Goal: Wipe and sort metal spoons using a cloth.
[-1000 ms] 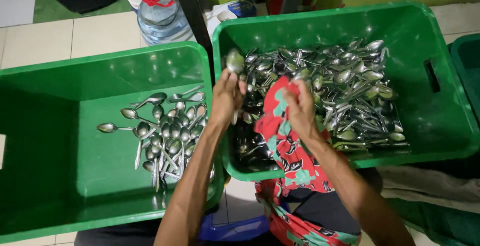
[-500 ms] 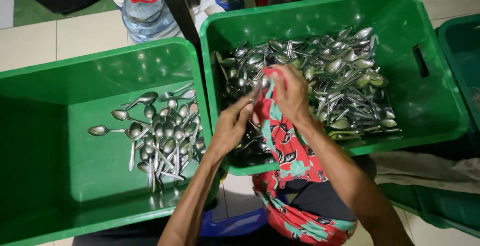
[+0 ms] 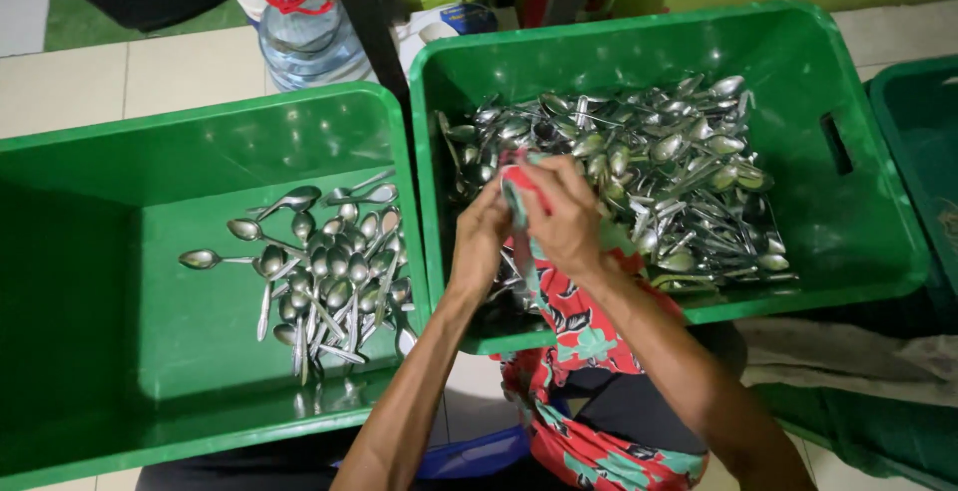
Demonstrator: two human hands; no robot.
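**Spoons and cloth over green tubs**

Tiled floor carries two green tubs. Left hand (image 3: 486,224) and right hand (image 3: 564,217) are both closed around a red floral cloth (image 3: 569,301) above the right tub (image 3: 848,62); any spoon inside stays hidden. Spoons (image 3: 649,162) look stiff, slick, best gripped by the handle. Left tub (image 3: 80,351) holds fewer. Blue-capped water bottle (image 3: 304,27) stands behind.

A red cloth (image 3: 559,301) with a green and dark flower print was bunched at its top between both hands, over the near left part of the right green bin (image 3: 858,242), and trailed down over that bin's near rim. A metal spoon (image 3: 521,251) was wrapped in it, mostly hidden.
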